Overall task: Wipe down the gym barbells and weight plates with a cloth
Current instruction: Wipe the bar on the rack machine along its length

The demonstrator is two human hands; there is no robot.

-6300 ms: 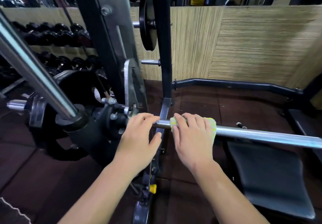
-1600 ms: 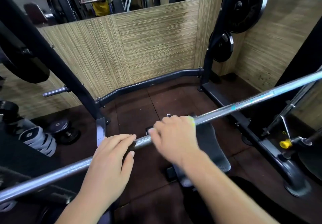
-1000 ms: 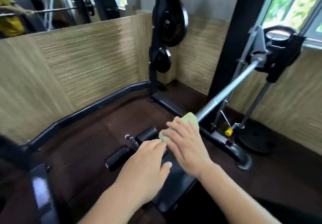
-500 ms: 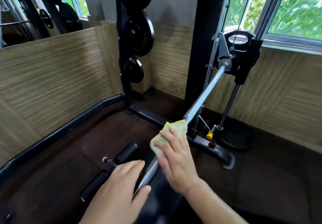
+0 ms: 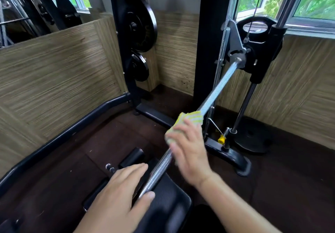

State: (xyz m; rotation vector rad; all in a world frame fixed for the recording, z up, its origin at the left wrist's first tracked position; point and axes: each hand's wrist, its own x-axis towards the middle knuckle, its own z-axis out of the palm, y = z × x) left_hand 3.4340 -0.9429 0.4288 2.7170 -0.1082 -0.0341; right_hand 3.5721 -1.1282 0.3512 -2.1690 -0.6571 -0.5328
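A chrome barbell (image 5: 215, 92) runs from the bottom centre up and right to a black carriage (image 5: 261, 48) on the machine's rail. My right hand (image 5: 190, 151) wraps a yellow-green striped cloth (image 5: 190, 119) around the bar at mid-length; the hand is blurred. My left hand (image 5: 119, 196) rests on the lower part of the bar with the fingers curled over it. Two black weight plates (image 5: 139, 28) hang on pegs on the upright post at the back, a smaller one (image 5: 138, 67) below the larger.
A black padded bench (image 5: 168, 203) with foam rollers (image 5: 131, 157) lies under the bar. The machine's black base foot (image 5: 233, 157) and a yellow-tipped pin (image 5: 221, 139) sit to the right. Another plate (image 5: 253, 135) lies on the floor. Wood-panel walls and windows surround the corner.
My view swung right along the bar toward the window end. My right hand slid the cloth up the bar toward the carriage, and my left hand followed along the bar.
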